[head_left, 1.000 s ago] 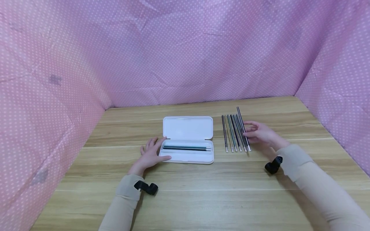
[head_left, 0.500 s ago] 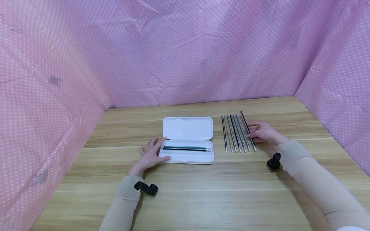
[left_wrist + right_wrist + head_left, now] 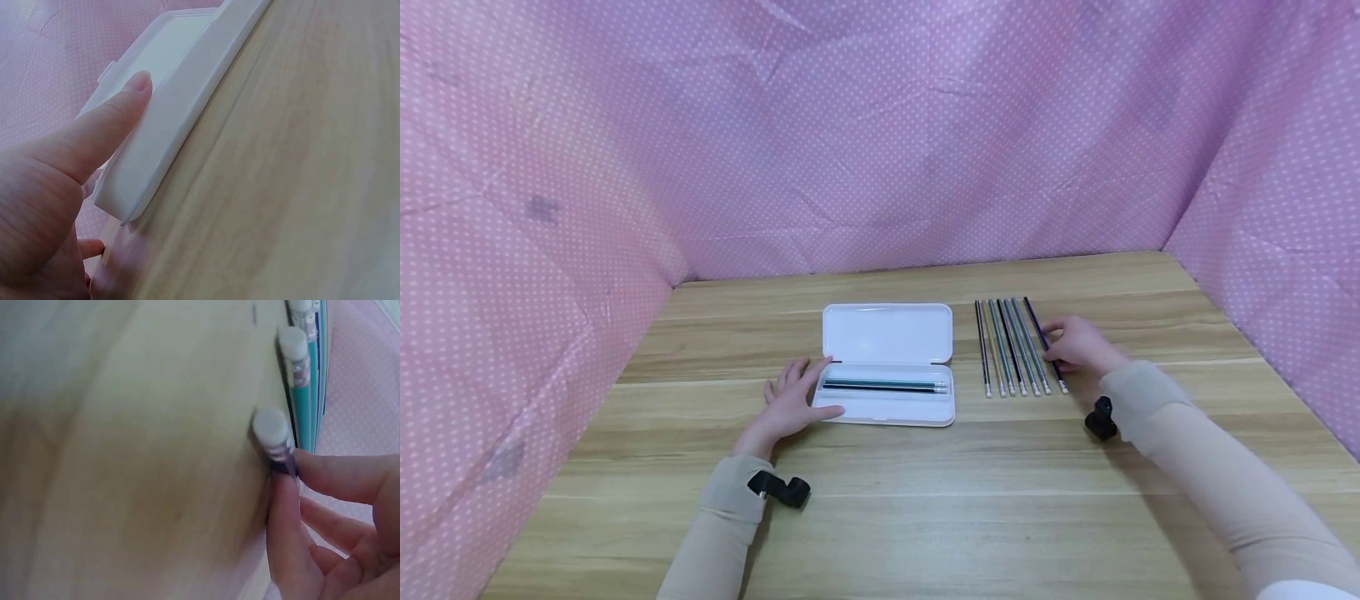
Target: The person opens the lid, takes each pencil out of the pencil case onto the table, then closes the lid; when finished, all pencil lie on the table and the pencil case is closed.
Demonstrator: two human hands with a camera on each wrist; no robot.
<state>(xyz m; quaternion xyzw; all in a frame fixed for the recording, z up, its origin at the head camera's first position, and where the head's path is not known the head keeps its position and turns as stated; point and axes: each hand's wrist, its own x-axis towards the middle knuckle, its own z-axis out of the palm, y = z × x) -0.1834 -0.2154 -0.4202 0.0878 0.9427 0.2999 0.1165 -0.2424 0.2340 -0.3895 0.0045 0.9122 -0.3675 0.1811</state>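
A white pencil case (image 3: 887,415) lies with its lid (image 3: 887,333) raised back, and striped pencils (image 3: 883,385) rest inside it. My left hand (image 3: 788,406) spans the case's left end, fingers spread, its straight thumb (image 3: 112,122) touching the front rim in the left wrist view. On the right, my right hand (image 3: 1081,346) pinches a dark purple pencil (image 3: 1037,325) between thumb and fingers. That pencil's white eraser end (image 3: 272,427) points toward the near side and appears at or close to the tabletop. Beside it stretches a row of several pencils (image 3: 1011,346), erasers toward me.
The wooden table (image 3: 880,517) carries the case left of the pencil row, with a gap between them. Pink dotted cloth (image 3: 880,150) hangs behind and at both sides. Each wrist wears a small black camera, such as the right one (image 3: 1101,419).
My right hand has shifted the dark purple pencil rightward off the row's right end and lowered it, and it now lies beside the others. My left hand and the case have not moved.
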